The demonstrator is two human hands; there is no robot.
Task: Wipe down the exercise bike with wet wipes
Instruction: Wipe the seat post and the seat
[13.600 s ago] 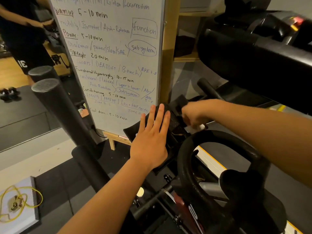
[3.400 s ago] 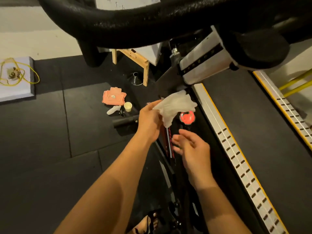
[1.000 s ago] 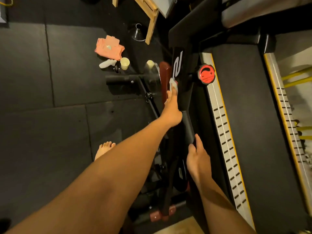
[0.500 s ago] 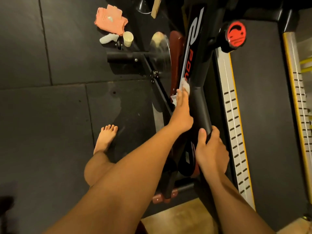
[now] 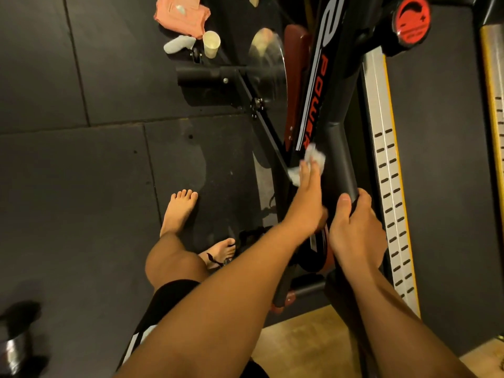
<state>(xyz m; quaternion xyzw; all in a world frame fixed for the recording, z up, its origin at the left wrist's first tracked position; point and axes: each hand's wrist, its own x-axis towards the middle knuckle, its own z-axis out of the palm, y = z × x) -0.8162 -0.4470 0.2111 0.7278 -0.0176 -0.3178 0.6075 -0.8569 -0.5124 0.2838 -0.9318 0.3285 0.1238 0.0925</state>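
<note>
A crumpled wipe (image 5: 313, 157) is pressed to the bike (image 5: 317, 85) frame, below the POWER lettering, by the left hand (image 5: 305, 203), fingers straight, the tube (image 5: 338, 159) beside being gripped by the curled right hand (image 5: 354, 227); a pack (image 5: 181, 13) and cup (image 5: 211, 43) are set on the floor (image 5: 81, 186) beyond.

We are seeing only part of the crumpled white wet wipe (image 5: 313, 159), since the left hand (image 5: 305, 205) is covering its middle with straight fingers. The right hand (image 5: 354, 230) is wrapping its fingers out of sight behind the black bike frame tube (image 5: 339, 165). The top edge is cutting off the salmon-pink soft pack (image 5: 182, 15) and the round red knob (image 5: 412, 19), whose print is too small to read. A shiny metal object (image 5: 12, 353) is showing blurred at the lower left edge.
</note>
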